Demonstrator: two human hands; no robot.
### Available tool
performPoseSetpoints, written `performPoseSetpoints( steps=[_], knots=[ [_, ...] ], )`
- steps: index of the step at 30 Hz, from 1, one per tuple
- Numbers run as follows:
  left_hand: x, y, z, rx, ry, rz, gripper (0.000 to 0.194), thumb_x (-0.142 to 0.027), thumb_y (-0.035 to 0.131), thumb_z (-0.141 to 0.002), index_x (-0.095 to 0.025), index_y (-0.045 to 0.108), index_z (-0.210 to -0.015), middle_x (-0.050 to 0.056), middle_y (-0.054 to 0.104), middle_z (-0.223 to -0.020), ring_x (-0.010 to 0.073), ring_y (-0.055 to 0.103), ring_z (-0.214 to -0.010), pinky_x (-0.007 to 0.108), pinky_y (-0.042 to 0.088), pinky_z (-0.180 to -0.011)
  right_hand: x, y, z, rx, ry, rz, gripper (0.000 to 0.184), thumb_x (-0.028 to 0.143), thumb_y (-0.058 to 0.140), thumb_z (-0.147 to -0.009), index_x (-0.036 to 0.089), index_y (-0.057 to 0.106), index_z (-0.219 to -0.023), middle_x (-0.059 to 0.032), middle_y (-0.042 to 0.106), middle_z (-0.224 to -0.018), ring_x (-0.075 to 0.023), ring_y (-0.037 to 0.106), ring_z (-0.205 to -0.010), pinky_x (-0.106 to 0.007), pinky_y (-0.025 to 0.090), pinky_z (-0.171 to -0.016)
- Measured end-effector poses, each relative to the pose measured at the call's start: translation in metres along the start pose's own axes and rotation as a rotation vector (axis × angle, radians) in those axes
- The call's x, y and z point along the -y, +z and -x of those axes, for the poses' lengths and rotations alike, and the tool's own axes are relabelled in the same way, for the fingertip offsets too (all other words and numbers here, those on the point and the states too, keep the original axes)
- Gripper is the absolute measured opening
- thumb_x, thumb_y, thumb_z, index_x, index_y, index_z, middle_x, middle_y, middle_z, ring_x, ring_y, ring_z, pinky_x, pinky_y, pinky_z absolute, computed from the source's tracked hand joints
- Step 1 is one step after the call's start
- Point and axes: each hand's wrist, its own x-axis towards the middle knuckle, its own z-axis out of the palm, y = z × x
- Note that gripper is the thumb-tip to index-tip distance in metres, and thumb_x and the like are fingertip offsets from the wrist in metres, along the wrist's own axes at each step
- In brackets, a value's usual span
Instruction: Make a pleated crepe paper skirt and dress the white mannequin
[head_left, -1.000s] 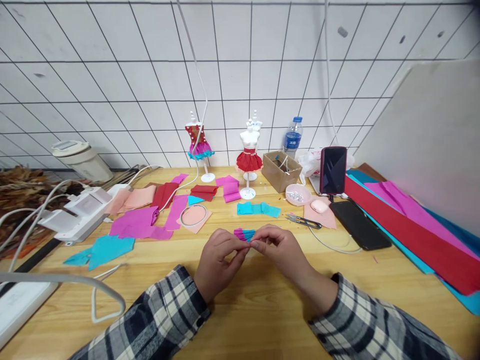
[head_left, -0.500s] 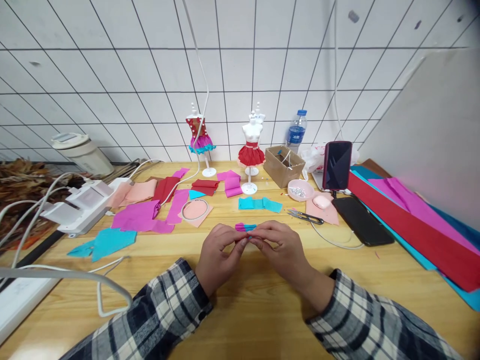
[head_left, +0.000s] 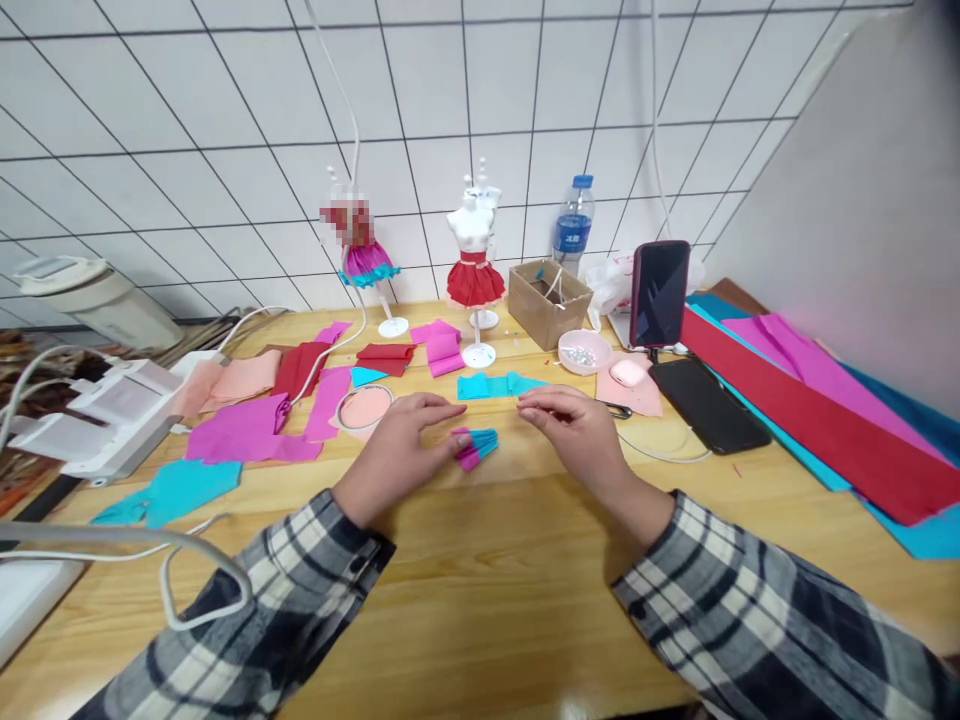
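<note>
The left hand (head_left: 405, 445) is spread: fingers extended, thumb apart from them. The pleated magenta-and-turquoise piece (head_left: 484, 443) is at the thumb tip, between the two hands and just above the bare tabletop (head_left: 480, 580) or resting on it. The thumb probably steadies its magenta end, leaving the folded turquoise end exposed; overlap at the edge makes the contact uncertain. The right hand (head_left: 577, 435) is apart from the piece, with thumb and index finger drawn to a narrow pinch. Whether anything is held there cannot be told.

Supplies border the working area, an arrangement that appears to keep the centre accessible. The turquoise strip (head_left: 484, 386) lies flat just beyond the hands. The pink bowl (head_left: 589, 370) contains small shiny pieces (head_left: 577, 354), its wall likely serving to stop them scattering. The dress form in a red skirt (head_left: 475, 285) stands upright on a round base, which leaves the garment visible from the seat.

Obscured items: the right hand covers the front of the tool with a black loop handle (head_left: 619, 410). A second white form is mostly behind the red-skirted one. Pixelation masks the bodice of the left-side dress form (head_left: 371, 262). Both plaid sleeves (head_left: 300, 570) are cut off by the frame.
</note>
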Motion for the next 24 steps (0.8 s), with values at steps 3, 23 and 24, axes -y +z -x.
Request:
performPoseSetpoints(
  steps=[3, 23, 24],
  knots=[
    [0.005, 0.01, -0.016, 0.19, -0.052, -0.151, 0.062, -0.055, 0.068, -0.078, -0.017, 0.065, -0.127, 0.015, 0.062, -0.131, 0.0361, 0.055, -0.122, 0.052, 0.041, -0.101, -0.018, -0.003, -0.009, 0.133, 0.067, 0.059, 0.014, 0.027, 0.067, -0.084, 0.023, 0.078, -0.091, -0.0067, 0.077, -0.099, -0.0214, 0.069, -0.096, -0.036, 0.053, -0.086],
    [-0.006, 0.025, -0.018, 0.162, -0.043, -0.224, 0.016, -0.036, 0.064, -0.081, -0.027, 0.075, -0.088, 0.003, 0.076, -0.096, 0.0296, 0.065, -0.097, 0.053, 0.029, -0.094, -0.03, 0.022, -0.005, 0.342, 0.032, 0.317, 0.076, 0.015, 0.068, -0.078, 0.025, 0.038, -0.147, 0.0007, 0.076, -0.099, -0.0191, 0.063, -0.086, -0.032, 0.046, -0.08],
    [-0.007, 0.026, -0.018, 0.153, -0.036, -0.23, 0.016, -0.035, 0.063, -0.081, -0.027, 0.075, -0.088, 0.003, 0.076, -0.095, 0.0291, 0.065, -0.096, 0.053, 0.028, -0.094, -0.03, 0.022, -0.005, 0.348, 0.025, 0.323, 0.077, 0.014, 0.068, -0.078, 0.026, 0.037, -0.148, 0.001, 0.076, -0.099, -0.0191, 0.064, -0.087, -0.032, 0.046, -0.081]
  ],
)
